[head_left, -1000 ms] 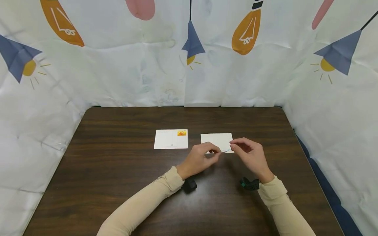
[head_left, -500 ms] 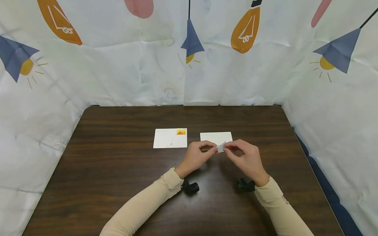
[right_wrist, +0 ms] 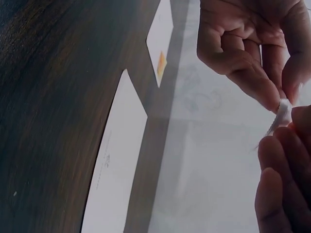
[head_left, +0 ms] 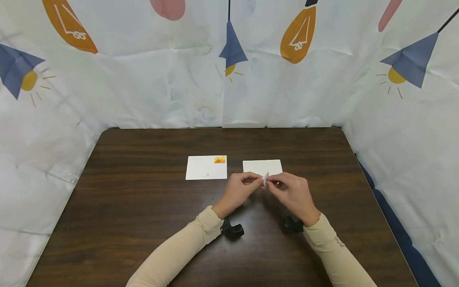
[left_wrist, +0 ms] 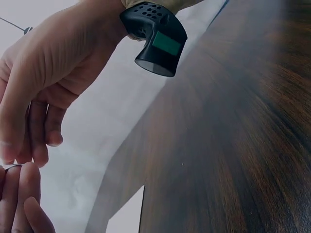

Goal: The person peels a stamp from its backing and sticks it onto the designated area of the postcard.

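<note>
A small white stamp (head_left: 265, 179) with a toothed edge (right_wrist: 280, 116) is held up between both hands, over the near edge of the right postcard (head_left: 261, 166). My left hand (head_left: 240, 190) pinches one side of it between thumb and fingertips. From the other side, my right hand (head_left: 293, 196) pinches it too, the fingertips of both hands almost meeting. In the right wrist view the stamp looks bent, its pale side showing. Fingers cover most of it in the left wrist view. The right postcard lies flat, its near part hidden behind the hands.
Left of the hands, another white postcard (head_left: 202, 169) lies flat with an orange-yellow stamp (head_left: 219, 160) in its top right corner. Both cards rest on the dark wooden table (head_left: 143, 207). A white printed cloth (head_left: 172, 87) hangs behind and along the sides.
The right hand has moved left, closer to the left hand. The stamp, first seen as a thin strip, turned its pale face to view and now stands nearly edge-on, bent between the fingers.
</note>
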`<state>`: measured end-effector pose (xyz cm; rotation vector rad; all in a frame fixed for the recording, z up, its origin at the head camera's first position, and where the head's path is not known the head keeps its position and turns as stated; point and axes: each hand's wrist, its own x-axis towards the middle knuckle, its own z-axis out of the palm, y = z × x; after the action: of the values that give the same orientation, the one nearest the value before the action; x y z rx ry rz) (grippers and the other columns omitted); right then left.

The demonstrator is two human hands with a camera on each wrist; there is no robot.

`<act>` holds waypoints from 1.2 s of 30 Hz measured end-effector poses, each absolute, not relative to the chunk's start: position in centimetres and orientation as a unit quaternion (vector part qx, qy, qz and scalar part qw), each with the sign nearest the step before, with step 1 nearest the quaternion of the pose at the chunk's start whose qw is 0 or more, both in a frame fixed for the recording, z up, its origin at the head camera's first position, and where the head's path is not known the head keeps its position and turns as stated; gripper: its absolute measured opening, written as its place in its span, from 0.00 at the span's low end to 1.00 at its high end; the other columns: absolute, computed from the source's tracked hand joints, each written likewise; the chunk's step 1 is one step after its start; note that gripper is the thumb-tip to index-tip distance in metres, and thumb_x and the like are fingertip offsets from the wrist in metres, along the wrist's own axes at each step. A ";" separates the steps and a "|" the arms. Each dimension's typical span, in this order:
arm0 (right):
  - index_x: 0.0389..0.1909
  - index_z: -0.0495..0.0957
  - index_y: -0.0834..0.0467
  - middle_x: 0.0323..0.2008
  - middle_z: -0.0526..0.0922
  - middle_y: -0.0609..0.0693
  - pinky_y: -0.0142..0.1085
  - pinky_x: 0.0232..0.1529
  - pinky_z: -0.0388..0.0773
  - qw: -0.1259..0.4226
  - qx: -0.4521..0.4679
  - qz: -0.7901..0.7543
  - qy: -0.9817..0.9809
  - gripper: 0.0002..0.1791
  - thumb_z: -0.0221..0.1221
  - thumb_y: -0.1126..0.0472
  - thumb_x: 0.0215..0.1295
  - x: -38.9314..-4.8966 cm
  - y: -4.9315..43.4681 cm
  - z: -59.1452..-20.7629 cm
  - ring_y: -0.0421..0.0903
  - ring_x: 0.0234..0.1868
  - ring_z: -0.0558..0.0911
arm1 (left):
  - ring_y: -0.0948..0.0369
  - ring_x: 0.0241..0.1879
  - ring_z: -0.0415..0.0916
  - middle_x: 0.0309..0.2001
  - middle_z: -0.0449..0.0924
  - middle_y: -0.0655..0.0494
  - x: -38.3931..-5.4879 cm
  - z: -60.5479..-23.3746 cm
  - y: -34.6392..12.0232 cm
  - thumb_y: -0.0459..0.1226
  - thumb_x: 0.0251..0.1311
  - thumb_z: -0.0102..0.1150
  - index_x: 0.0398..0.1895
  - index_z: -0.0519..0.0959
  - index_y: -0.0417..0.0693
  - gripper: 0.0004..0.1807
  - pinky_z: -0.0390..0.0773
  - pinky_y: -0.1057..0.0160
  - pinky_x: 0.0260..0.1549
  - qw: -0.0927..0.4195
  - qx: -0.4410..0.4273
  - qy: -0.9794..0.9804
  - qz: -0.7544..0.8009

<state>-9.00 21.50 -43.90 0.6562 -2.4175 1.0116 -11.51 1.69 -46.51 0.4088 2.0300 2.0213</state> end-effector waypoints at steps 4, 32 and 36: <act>0.35 0.90 0.57 0.31 0.91 0.48 0.35 0.30 0.86 0.216 0.216 0.354 -0.884 0.08 0.76 0.68 0.54 -8.9 21.2 -43.9 0.38 0.28 0.86 | 0.59 0.41 0.91 0.39 0.91 0.39 -11.4 -46.6 1.8 0.38 0.68 0.67 0.46 0.89 0.39 0.12 0.83 0.70 0.42 0.118 0.135 0.699 0.693; 0.29 0.88 0.61 0.25 0.88 0.50 0.36 0.26 0.85 0.229 0.216 0.300 -0.900 0.06 0.72 0.73 0.51 -9.2 20.1 -44.8 0.41 0.25 0.83 | 0.61 0.37 0.91 0.37 0.93 0.48 -11.1 -47.2 2.8 0.40 0.63 0.70 0.39 0.92 0.45 0.08 0.83 0.72 0.32 0.070 0.087 0.767 0.632; 0.29 0.88 0.61 0.24 0.87 0.50 0.34 0.26 0.83 0.221 0.213 0.305 -0.902 0.05 0.71 0.72 0.53 -9.3 20.2 -44.9 0.39 0.24 0.81 | 0.61 0.37 0.91 0.38 0.93 0.47 -11.1 -47.3 2.9 0.39 0.63 0.70 0.39 0.92 0.44 0.08 0.83 0.72 0.32 0.069 0.087 0.763 0.637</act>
<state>-9.25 20.21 -44.91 0.5879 -2.4923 0.8422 -11.12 2.89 -47.29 0.2622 2.2970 1.9158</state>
